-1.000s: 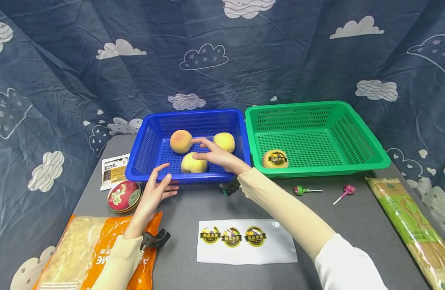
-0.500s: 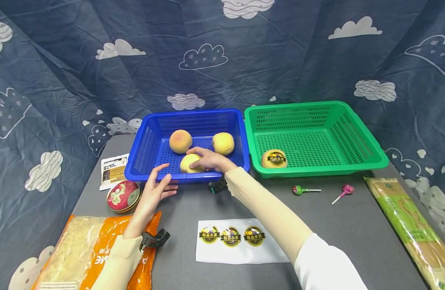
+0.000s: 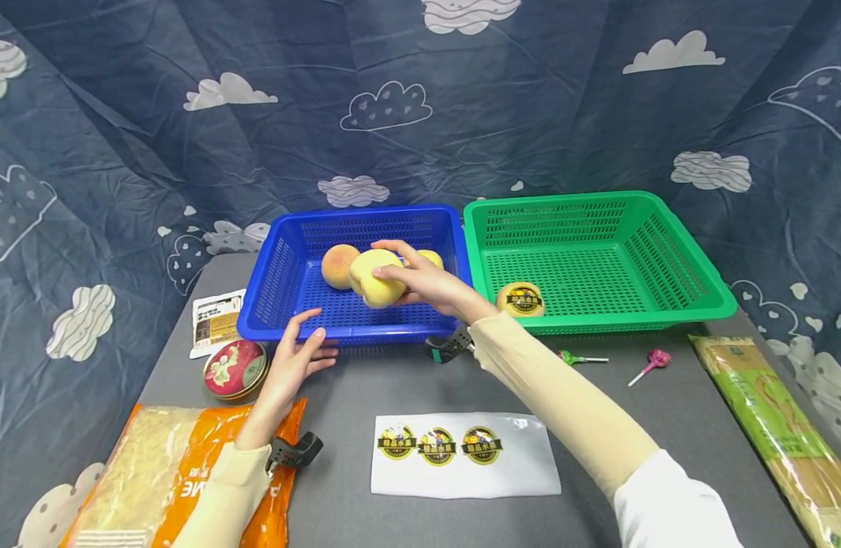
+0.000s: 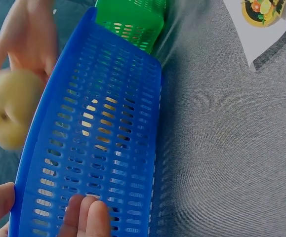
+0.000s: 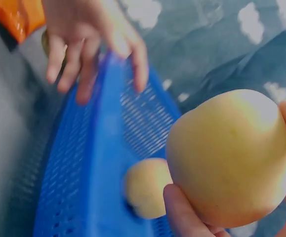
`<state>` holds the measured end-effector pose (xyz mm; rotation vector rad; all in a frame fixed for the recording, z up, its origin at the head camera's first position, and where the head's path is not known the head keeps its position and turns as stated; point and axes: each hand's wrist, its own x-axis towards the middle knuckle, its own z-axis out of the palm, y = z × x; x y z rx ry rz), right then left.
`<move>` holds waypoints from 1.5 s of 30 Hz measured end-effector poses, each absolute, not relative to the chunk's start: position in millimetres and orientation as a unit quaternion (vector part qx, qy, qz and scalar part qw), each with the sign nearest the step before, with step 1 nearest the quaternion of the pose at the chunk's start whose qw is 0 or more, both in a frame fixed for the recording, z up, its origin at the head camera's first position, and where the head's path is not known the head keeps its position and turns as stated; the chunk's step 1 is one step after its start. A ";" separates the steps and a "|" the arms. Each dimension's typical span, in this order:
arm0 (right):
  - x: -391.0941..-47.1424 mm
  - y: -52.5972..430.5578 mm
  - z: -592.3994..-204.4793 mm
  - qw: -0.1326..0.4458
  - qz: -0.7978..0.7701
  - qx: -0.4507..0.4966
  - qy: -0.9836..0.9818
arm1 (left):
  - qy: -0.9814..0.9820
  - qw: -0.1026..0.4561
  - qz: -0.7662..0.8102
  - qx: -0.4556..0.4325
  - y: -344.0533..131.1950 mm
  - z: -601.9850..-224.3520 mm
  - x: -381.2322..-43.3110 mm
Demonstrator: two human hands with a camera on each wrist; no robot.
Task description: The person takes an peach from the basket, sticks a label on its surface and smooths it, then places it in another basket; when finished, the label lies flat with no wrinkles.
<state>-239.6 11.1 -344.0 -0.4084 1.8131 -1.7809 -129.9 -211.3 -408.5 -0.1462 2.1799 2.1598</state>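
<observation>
In my head-camera feed, the right hand (image 3: 437, 288) grips a yellow peach (image 3: 374, 280) above the floor of the blue basket (image 3: 365, 333), and the left hand (image 3: 295, 361), fingers extended and parted, lies at that basket's near rim. Two other peaches (image 3: 339, 266) rest inside; rightward I observe a labelled peach (image 3: 520, 300) in the green basket (image 3: 632, 318) and, nearer, a sticker sheet (image 3: 461, 479) on the grey table (image 3: 701, 411).

Free air lies over the green basket (image 3: 564, 275); the blue basket (image 3: 386, 333) walls off low passage.
</observation>
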 end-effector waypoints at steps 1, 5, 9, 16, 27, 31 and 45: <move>-236.6 16.9 -340.0 0.282 -0.673 -0.160 0.665 | 0.709 0.034 0.703 -0.048 -211.0 -409.0 -129.9; -220.3 43.3 -323.7 0.286 -0.685 -0.177 0.646 | 0.706 0.032 0.706 -0.047 -210.6 -411.1 -130.2; -200.8 70.5 -315.4 0.296 -0.689 -0.185 0.635 | 0.707 0.026 0.705 -0.046 -210.6 -412.1 -130.2; -164.4 111.8 -332.6 0.312 -0.660 -0.192 0.656 | 0.718 0.019 0.694 -0.044 -210.4 -410.8 -128.6; -140.6 136.5 -394.7 0.279 -0.593 -0.133 0.743 | 0.715 0.018 0.697 -0.050 -210.0 -410.1 -127.0; -139.6 133.9 -412.5 0.236 -0.570 -0.130 0.776 | 0.715 0.017 0.697 -0.052 -209.3 -410.5 -127.4; -141.0 138.8 -426.3 0.244 -0.560 -0.145 0.778 | 0.724 0.029 0.689 -0.035 -207.9 -407.3 -128.2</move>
